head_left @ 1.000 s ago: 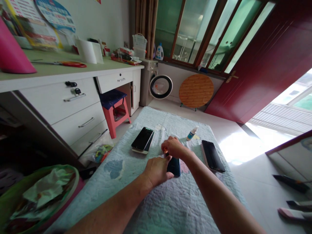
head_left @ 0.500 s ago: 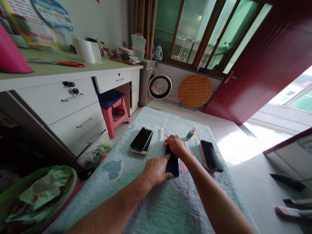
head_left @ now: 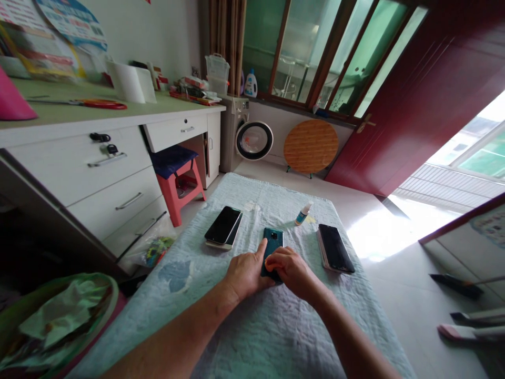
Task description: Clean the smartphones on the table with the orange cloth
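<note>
A teal smartphone (head_left: 273,238) lies back up on the quilted cloth, its square camera block at the far end. My left hand (head_left: 246,271) grips it at the near left, the thumb along the left edge and fingers by the near end. My right hand (head_left: 292,268) is closed on a small orange piece (head_left: 271,263), perhaps cloth or sponge, pressed on the phone's lower back. To the left are two stacked phones (head_left: 223,225), the upper with a dark screen. On the right, another dark-screened phone (head_left: 335,247) tops a small stack. A small spray bottle (head_left: 303,214) stands beyond my right hand.
The pale blue quilt (head_left: 252,347) covers the surface under the phones. At lower left is a bin (head_left: 114,295) holding crumpled paper. A red stool (head_left: 181,184) stands beneath the white desk (head_left: 98,126); a washing machine's round door (head_left: 254,140) hangs open behind.
My right hand has slid with the orange piece from the phone's far end toward its near end, uncovering the camera block. My left hand keeps its grip. The view has shifted slightly.
</note>
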The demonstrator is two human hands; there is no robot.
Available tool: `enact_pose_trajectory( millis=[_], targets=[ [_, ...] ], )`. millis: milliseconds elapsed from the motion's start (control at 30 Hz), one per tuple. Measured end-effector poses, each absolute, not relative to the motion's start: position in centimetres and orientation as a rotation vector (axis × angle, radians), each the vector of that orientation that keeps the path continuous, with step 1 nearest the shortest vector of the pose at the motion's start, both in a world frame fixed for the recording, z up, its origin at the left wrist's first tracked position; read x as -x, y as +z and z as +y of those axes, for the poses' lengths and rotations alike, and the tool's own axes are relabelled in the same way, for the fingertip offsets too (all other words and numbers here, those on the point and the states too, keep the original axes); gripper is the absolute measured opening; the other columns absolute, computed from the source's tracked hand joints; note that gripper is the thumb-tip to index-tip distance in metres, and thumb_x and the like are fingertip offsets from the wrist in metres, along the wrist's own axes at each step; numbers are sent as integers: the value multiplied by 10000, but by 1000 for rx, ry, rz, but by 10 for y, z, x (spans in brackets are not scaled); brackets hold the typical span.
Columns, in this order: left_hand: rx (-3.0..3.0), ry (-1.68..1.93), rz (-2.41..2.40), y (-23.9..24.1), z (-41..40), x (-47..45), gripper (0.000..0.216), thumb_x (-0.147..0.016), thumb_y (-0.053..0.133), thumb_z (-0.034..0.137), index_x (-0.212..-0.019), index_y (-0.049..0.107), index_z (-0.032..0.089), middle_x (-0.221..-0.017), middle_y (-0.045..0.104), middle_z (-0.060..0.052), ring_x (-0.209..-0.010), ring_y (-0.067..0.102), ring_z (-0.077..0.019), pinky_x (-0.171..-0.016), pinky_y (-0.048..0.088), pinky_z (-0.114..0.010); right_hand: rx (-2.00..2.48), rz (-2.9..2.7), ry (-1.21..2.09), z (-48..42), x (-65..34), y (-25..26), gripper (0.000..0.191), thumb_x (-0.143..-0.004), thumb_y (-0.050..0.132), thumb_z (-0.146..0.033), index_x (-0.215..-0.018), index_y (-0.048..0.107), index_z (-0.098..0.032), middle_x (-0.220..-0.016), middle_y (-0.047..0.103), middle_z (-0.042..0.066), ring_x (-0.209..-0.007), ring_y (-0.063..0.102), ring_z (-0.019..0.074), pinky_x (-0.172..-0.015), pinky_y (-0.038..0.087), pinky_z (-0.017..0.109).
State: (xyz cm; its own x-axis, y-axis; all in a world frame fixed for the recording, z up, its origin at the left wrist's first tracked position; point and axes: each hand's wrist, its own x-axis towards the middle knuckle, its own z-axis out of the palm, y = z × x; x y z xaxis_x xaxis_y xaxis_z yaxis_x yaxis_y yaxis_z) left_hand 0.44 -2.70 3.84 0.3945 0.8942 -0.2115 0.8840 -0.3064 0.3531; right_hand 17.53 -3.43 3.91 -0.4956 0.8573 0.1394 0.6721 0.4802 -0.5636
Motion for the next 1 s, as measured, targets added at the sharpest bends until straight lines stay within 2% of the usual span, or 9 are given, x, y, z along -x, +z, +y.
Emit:
enact_pose_trajectory(
  millis=[167,333,467,667,867,1000],
  targets=[
    [-2277,48,1486,36,-26,-3,899,-711,633,606,-1448,325,194,-1053,708,-147,-979,665,-338,-781,503,-373,1288,-2279,614,-39,-186,34,261,-839,482,-53,-843,688,-213,-866,643,23,-841,561,153,-802,430,283],
    [-2300,60,1461,34,-24,1,882,-719,636,547,-1459,306,198,-1073,701,-142,-989,661,-335,-800,502,-377,1447,-2077,371,-16,-193,15,214,-890,478,-139,-871,684,-195,-878,636,45,-843,557,166,-822,426,306],
    [-2274,62,1395,31,-18,7,915,-665,689,484,-1456,308,223,-1132,682,-124,-1027,649,-319,-822,492,-343,1486,-2039,288,-8,-190,9,236,-909,453,-165,-895,687,-195,-916,655,59,-865,557,177,-847,420,321],
    [-2247,81,1292,34,-11,12,896,-612,730,435,-1411,365,258,-1090,702,-62,-985,662,-298,-747,487,-297,1328,-2148,410,-22,-171,16,263,-862,451,-87,-858,684,-209,-993,680,44,-916,548,183,-879,407,324],
    [-2247,92,1266,38,-11,12,801,-681,663,421,-1406,393,212,-1090,704,-73,-977,665,-279,-720,473,-270,1138,-2351,584,-41,-166,31,276,-823,484,-24,-790,669,-226,-948,686,-1,-890,569,141,-858,400,271],
    [-2257,79,1297,35,-11,12,835,-689,647,420,-1437,356,192,-1100,699,-97,-992,659,-292,-733,481,-282,1143,-2366,564,-41,-175,31,241,-865,517,-76,-814,684,-243,-950,693,-21,-900,571,127,-876,395,260]
  ],
)
